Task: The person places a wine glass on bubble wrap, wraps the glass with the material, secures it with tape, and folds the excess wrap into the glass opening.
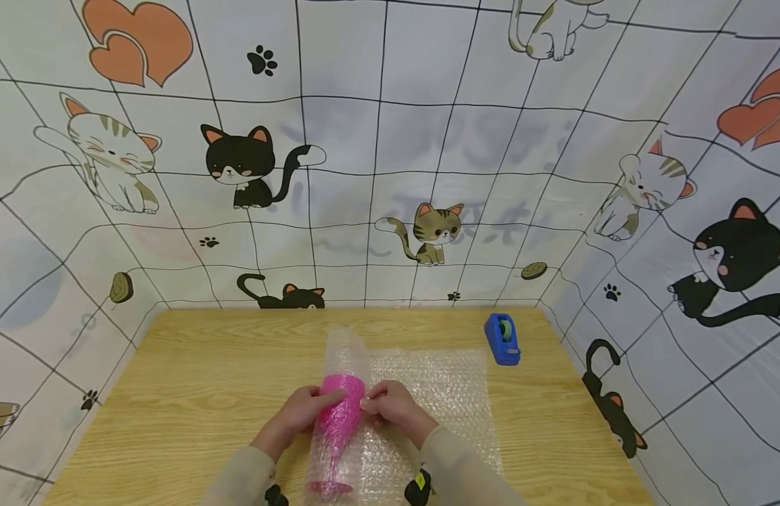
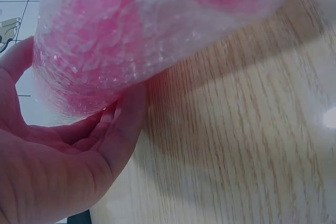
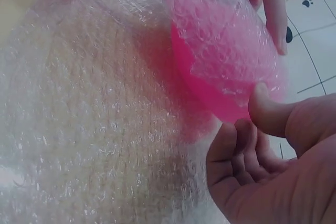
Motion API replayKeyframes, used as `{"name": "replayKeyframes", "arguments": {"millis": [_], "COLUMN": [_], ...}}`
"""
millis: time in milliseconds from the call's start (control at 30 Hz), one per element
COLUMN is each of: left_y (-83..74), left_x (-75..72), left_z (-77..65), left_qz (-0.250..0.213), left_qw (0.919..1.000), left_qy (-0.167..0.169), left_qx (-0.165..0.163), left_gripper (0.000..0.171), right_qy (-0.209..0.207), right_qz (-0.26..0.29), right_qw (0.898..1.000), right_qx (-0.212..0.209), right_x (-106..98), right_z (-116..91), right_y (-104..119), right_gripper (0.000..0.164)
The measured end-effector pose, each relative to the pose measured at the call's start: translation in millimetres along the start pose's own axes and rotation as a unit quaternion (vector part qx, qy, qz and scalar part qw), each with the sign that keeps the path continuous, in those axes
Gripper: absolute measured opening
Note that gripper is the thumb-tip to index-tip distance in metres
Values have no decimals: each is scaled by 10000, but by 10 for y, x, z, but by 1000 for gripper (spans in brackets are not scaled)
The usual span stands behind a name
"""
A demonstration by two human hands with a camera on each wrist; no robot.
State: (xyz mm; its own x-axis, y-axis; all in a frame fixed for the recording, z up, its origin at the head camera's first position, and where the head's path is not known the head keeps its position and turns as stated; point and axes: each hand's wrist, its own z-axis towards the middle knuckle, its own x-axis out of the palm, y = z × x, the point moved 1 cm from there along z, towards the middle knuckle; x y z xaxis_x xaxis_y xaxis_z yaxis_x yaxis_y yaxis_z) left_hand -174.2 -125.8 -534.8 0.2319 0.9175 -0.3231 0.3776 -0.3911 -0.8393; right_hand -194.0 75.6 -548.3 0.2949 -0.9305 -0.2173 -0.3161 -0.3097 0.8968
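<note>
A bright pink goblet [image 1: 341,422] lies on its side on clear bubble wrap [image 1: 437,390], its rim away from me and its foot near the front. One layer of wrap covers it, and the right side of its bowl [image 3: 189,72] shows bare in the right wrist view. My left hand [image 1: 306,409] grips the wrapped bowl from the left, thumb on top and fingers reaching underneath. At the right of the rim, my right hand [image 1: 395,405] pinches the edge of the wrap with thumb and curled fingers.
A blue tape dispenser [image 1: 502,339] stands at the back right of the wooden table [image 1: 238,365]. Flat bubble wrap spreads to the right of the goblet. Cat-printed sheeting [image 1: 346,140] rises behind the table and along both sides.
</note>
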Motion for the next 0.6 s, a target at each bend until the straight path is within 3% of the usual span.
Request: {"name": "replayKeyframes", "arguments": {"millis": [167,367,600], "left_y": [-6,-12,-56], "left_x": [19,44,73], "left_z": [6,8,-35], "left_qz": [2,-3,23], "left_qw": [10000,9999,9997], "left_qy": [-35,-91,-219], "left_qx": [50,70,106], "left_gripper": [85,82,76], "right_qy": [-233,-621,-637], "right_qz": [-61,-400,-597], "right_qw": [9992,9967,9953], "right_qx": [-325,-350,-417], "right_x": [8,20,36], "right_z": [-23,-50,-74], "right_y": [25,84,158], "right_gripper": [19,13,11]}}
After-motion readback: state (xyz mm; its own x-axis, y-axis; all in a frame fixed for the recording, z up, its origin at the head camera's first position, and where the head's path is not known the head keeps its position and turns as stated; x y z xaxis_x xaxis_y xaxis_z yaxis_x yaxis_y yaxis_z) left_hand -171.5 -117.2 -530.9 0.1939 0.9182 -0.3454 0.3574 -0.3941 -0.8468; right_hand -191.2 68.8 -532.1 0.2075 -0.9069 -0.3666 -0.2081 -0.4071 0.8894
